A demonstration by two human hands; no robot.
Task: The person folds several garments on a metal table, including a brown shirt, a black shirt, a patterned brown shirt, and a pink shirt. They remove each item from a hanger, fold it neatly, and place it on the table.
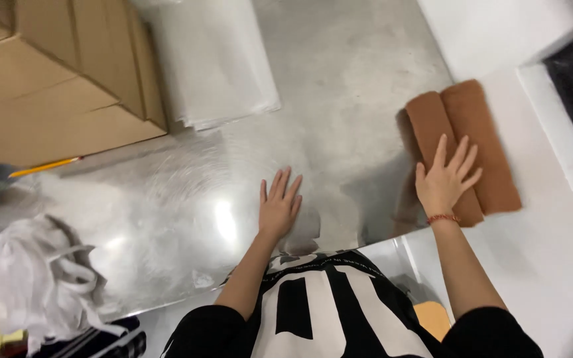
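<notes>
The folded brown towel (pixel 465 142) lies at the right of the frame, half on the steel table (pixel 339 99), half on a white surface (pixel 552 252). It looks already folded in thirds. The right hand (pixel 444 180) presses it flat, fingers spread, gripping nothing. The left hand (pixel 278 207) rests open on bare steel at centre. A stack of clear plastic bags (pixel 217 63) and a cardboard box (pixel 54 79) sit at upper left.

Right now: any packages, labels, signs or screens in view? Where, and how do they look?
Cardboard box: top left on the metal table, large, plain brown, flaps shut.
Stack of clear plastic bags: right of the box, flat, whitish.
No signs or screens visible.
</notes>
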